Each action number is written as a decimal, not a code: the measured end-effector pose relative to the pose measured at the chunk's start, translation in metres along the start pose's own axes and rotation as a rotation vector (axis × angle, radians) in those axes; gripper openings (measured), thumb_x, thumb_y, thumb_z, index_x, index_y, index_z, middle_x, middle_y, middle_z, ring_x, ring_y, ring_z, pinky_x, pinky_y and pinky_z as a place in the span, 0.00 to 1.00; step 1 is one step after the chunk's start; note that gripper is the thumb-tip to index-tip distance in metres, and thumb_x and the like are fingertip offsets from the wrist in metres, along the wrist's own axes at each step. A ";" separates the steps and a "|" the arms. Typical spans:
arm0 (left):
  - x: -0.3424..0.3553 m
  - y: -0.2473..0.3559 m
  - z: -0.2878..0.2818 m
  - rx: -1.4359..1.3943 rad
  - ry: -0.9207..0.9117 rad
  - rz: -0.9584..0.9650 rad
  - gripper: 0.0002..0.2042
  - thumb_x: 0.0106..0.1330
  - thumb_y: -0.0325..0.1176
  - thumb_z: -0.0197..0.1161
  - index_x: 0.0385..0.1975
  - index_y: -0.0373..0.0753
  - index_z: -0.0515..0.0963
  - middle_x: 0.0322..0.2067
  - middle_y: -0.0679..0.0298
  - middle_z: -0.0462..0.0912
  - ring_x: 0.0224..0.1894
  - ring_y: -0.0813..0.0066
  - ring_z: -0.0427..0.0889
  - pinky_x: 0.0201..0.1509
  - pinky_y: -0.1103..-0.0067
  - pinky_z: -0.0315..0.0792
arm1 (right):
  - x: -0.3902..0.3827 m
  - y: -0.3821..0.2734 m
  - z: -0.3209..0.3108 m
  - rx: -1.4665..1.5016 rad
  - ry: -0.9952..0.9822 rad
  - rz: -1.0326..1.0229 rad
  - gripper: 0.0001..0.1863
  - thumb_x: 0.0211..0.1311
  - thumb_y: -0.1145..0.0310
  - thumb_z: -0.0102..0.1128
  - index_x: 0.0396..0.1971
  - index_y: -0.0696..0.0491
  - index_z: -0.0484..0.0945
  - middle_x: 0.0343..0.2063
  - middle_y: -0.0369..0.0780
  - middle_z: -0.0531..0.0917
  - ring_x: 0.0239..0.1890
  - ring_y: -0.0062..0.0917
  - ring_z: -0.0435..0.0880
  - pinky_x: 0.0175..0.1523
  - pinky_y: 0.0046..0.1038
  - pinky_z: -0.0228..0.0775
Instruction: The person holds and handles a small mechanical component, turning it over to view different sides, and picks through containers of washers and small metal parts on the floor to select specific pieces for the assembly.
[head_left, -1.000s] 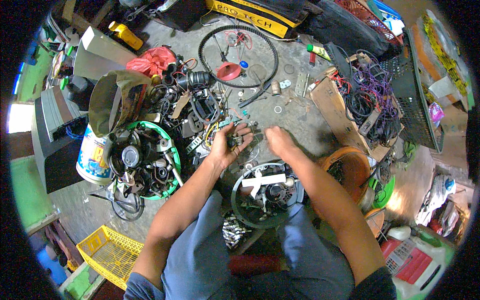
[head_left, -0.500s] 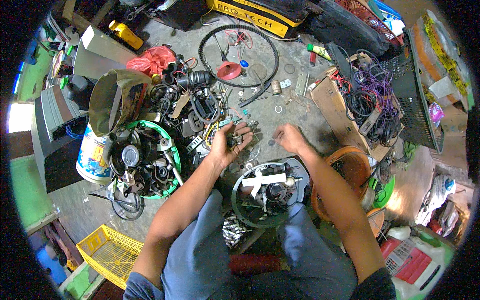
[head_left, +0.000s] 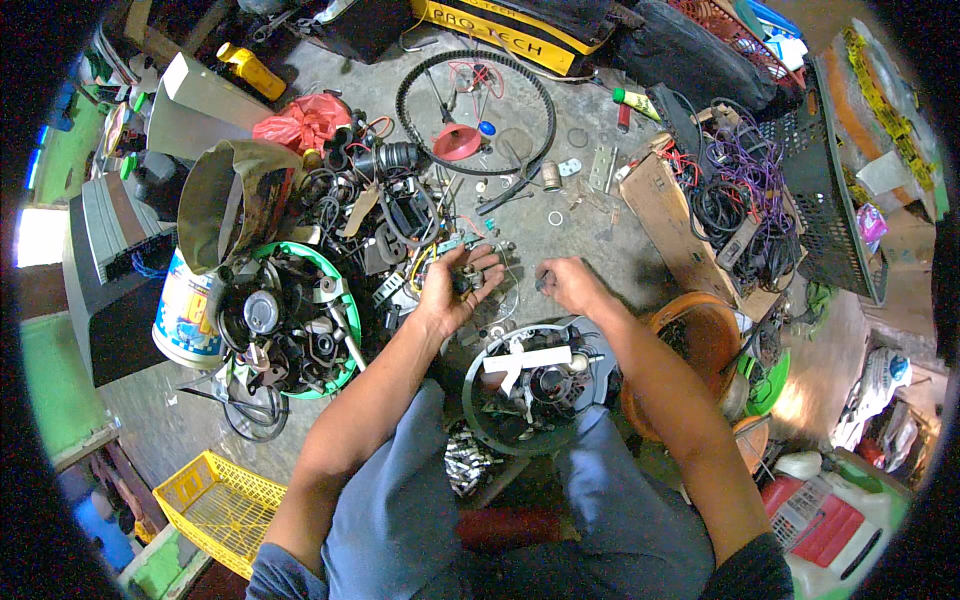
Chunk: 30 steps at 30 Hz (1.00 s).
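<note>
Past the grey tub (head_left: 471, 412) of parts, the left hand (head_left: 452, 290) lay palm up, fingers loosely spread, cradling small metal pieces (head_left: 466, 283). Rightward, the nearer right hand (head_left: 573, 286) curled its fingertips at a small dark piece (head_left: 546, 284); grip and long axis were indistinct. Beyond lay a pale ring (head_left: 555, 218).

I read the bits (head_left: 465, 283) in the left hand (head_left: 448, 296) as dull metal; the floor (head_left: 600, 105) looks like rough, matt concrete to me; I see ribbed, matt black rubber on the belt (head_left: 551, 112), smooth plastic on the funnel (head_left: 455, 142), thin crinkled plastic in the red bag (head_left: 300, 124), glossy plastic on the bucket (head_left: 183, 340); the box (head_left: 680, 235) shows me matt cardboard, the crate (head_left: 185, 515) hard plastic, the trousers (head_left: 380, 490) soft, matt cloth
</note>
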<state>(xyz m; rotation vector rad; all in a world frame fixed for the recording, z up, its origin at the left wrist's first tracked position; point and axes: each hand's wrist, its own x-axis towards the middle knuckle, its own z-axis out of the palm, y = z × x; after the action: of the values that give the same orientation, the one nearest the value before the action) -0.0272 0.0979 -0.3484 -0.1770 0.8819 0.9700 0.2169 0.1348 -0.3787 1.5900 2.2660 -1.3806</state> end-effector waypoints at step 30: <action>-0.008 0.001 0.012 0.011 0.000 -0.034 0.23 0.75 0.45 0.44 0.56 0.31 0.70 0.50 0.52 0.78 0.50 0.59 0.80 0.59 0.66 0.77 | -0.002 -0.076 -0.042 0.644 0.099 -0.070 0.11 0.58 0.75 0.67 0.40 0.61 0.82 0.33 0.43 0.87 0.34 0.23 0.85 0.41 0.26 0.77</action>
<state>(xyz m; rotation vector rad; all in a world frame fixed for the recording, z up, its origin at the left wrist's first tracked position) -0.0232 0.0994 -0.3348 -0.1818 0.8813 0.9328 0.1769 0.1568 -0.3048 1.7627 2.0511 -2.2613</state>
